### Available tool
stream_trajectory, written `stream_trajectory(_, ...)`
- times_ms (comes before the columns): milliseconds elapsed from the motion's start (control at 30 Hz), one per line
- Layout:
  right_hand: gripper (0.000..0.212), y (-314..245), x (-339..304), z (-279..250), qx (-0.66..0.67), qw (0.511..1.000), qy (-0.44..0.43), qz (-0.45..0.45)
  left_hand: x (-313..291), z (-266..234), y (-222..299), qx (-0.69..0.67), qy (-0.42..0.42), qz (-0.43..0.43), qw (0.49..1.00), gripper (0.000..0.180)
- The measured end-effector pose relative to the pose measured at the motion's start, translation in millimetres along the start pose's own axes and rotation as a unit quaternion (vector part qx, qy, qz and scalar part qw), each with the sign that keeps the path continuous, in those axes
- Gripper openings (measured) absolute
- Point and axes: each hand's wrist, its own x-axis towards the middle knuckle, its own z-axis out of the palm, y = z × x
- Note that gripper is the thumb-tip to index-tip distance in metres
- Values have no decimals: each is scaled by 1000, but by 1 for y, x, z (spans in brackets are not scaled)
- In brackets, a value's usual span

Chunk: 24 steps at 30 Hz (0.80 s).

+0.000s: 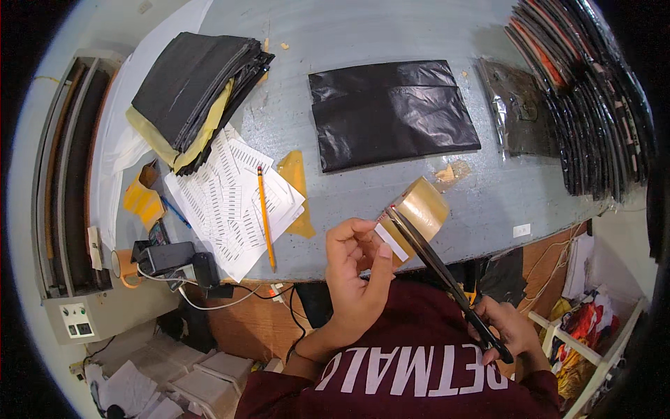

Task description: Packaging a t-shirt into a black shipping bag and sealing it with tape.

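Observation:
Near the table's front edge, my left hand [358,269] pinches a small white paper strip [391,241] between thumb and fingers. Right behind it is a roll of brown packing tape [427,204]; whether the strip is stuck to the tape I cannot tell. My right hand [511,327] grips the handles of large, long-bladed scissors [447,271]. The blades point up and left, their tips at the tape by the white strip. Farther back, a flat black plastic pouch [394,115] lies on the table.
On the grey table [377,28], a stack of black pouches [195,87] and printed sheets [222,195] with a pencil [266,220] lie left. More plastic-wrapped packets [593,112] stand right. A long heat sealer [73,174] is far left; a crate of cloth [586,328] sits lower right.

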Motion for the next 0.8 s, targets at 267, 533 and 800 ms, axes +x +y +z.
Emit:
stream_trajectory(267,71,-4,3,-1,-15,1000,0,10,-1,0,-3,0,2,5,1000,30)
stream_trajectory(533,68,-2,1,2,-13,1000,-2,0,-1,-4,-5,32,-24,19,999,31)
stream_trajectory(800,64,-5,1,3,-27,1000,13,-6,-1,-3,-4,28,-18,11,999,28)
